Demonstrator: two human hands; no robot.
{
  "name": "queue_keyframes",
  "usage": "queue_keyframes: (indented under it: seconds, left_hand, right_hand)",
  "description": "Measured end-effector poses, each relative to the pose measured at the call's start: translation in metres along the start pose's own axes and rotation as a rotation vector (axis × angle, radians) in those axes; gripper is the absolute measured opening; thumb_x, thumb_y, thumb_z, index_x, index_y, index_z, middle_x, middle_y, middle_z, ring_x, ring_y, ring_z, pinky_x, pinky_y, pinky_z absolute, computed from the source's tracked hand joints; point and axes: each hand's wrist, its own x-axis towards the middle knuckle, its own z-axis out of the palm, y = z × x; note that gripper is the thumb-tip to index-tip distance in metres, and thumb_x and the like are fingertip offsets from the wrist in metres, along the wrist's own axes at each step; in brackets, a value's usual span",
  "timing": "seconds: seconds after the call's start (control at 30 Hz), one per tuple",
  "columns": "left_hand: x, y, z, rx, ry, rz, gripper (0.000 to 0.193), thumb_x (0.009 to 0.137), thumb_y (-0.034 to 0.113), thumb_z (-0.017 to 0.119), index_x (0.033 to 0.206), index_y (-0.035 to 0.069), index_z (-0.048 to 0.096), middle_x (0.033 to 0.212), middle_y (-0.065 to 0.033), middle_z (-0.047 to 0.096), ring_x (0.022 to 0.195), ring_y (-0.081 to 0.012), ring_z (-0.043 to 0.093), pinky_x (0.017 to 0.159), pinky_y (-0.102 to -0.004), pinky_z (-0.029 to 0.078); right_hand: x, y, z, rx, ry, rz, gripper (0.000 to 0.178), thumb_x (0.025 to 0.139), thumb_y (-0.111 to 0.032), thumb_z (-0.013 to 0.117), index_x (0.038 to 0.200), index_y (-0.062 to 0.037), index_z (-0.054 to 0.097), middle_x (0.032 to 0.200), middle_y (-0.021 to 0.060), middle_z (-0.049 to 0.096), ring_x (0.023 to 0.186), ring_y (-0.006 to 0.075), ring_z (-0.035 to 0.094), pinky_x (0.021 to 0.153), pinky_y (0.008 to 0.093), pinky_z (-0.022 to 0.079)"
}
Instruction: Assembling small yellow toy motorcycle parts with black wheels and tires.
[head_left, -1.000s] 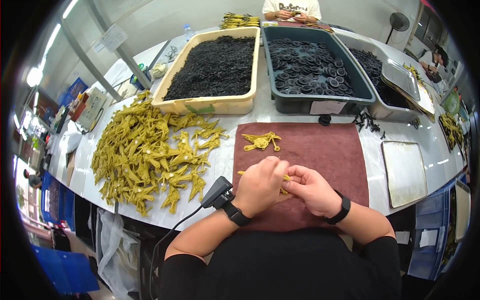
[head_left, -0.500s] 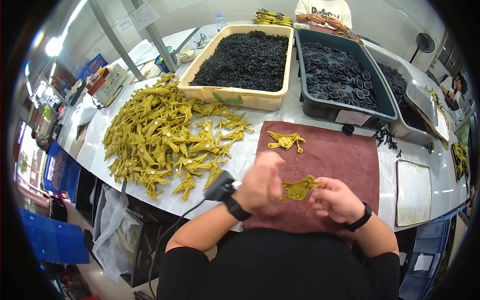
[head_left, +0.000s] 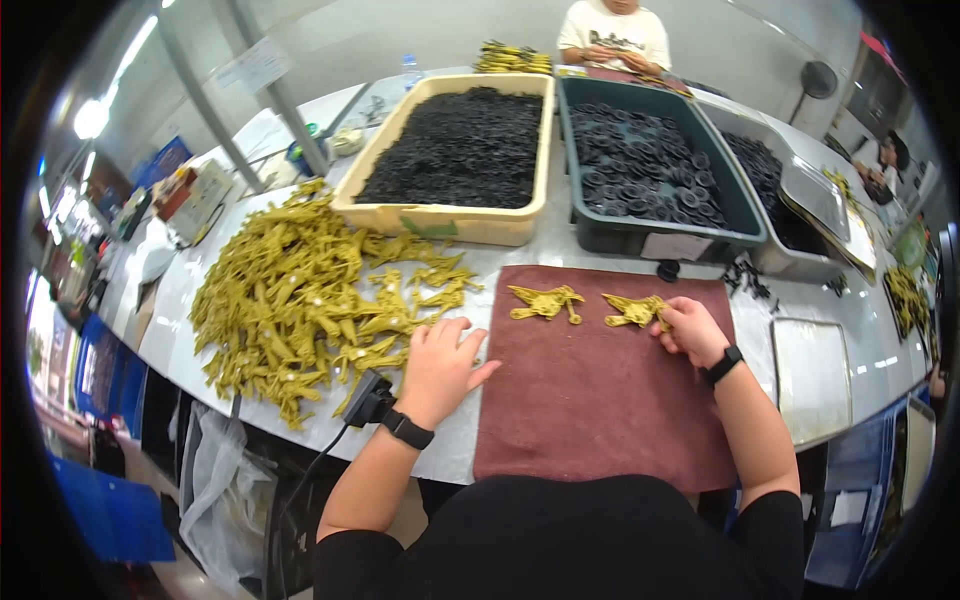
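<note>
My right hand (head_left: 694,332) pinches the right end of an olive-yellow moulded plastic part (head_left: 630,310) at the upper right of a maroon cloth (head_left: 600,410). A similar yellow part (head_left: 545,302) lies to its left on the cloth, apart from it. Over the white table between the cloth and a big heap of yellow plastic parts (head_left: 280,285), my left hand (head_left: 440,368) is spread open with nothing in it. Its fingertips are near the heap's right edge; whether they touch a part I cannot tell.
Behind the heap stands a cream bin (head_left: 440,225) of small black pieces. Right of it, a dark green bin (head_left: 655,240) holds black wheels. A shallow tray (head_left: 812,380) lies right of the cloth. A black cabled device (head_left: 368,398) is by my left wrist. Across the table sits a person (head_left: 615,35).
My right hand has carried the yellow part forward to the cloth's upper right. My left hand has left that part, moved left toward the heap and opened. The whole view has shifted slightly.
</note>
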Motion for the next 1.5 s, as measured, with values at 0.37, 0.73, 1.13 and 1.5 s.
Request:
queue_keyframes:
  seconds: [0.37,0.73,1.13,1.5]
  left_hand:
    - [-0.002,-0.093,-0.022,0.265,-0.13,-0.375,0.035,0.074,0.012,0.063,0.109,0.013,0.058,0.109,-0.0051,0.057,0.102,-0.0241,0.052,0.083,-0.0404,0.041]
    - [0.013,-0.106,-0.033,0.222,-0.229,-0.173,0.034,0.066,0.017,0.074,0.098,0.01,0.064,0.093,-0.001,0.061,0.098,-0.0216,0.052,0.082,-0.0391,0.04]
    - [0.043,0.006,-0.042,-0.861,-0.364,0.182,0.029,0.088,0.017,0.059,0.112,0.001,0.055,0.088,-0.0133,0.062,0.081,-0.0279,0.06,0.072,-0.033,0.047]
    - [0.033,0.09,-0.022,-0.557,0.013,0.302,0.074,0.069,0.038,0.072,0.127,0.002,0.046,0.104,-0.0108,0.055,0.099,-0.0278,0.052,0.087,-0.0423,0.038]
  right_hand:
    - [-0.03,0.008,0.017,-1.012,0.464,-0.617,0.023,0.085,-0.012,0.056,0.105,-0.0009,0.054,0.096,0.0203,0.058,0.086,0.0391,0.057,0.074,0.0443,0.049]
    - [-0.051,-0.011,0.041,-0.843,0.551,-0.823,0.02,0.084,-0.006,0.057,0.103,-0.0022,0.057,0.111,0.0156,0.053,0.089,0.0341,0.059,0.074,0.0388,0.05]
    - [-0.073,-0.046,0.097,0.17,-0.569,-0.125,0.026,0.095,-0.015,0.05,0.114,0.0012,0.057,0.092,0.0039,0.062,0.075,0.0081,0.057,0.07,0.0231,0.049]
    - [-0.101,-0.016,0.101,0.546,-0.58,0.042,0.016,0.093,-0.02,0.055,0.094,-0.0048,0.06,0.085,0.001,0.061,0.069,0.0056,0.053,0.062,0.0193,0.045]
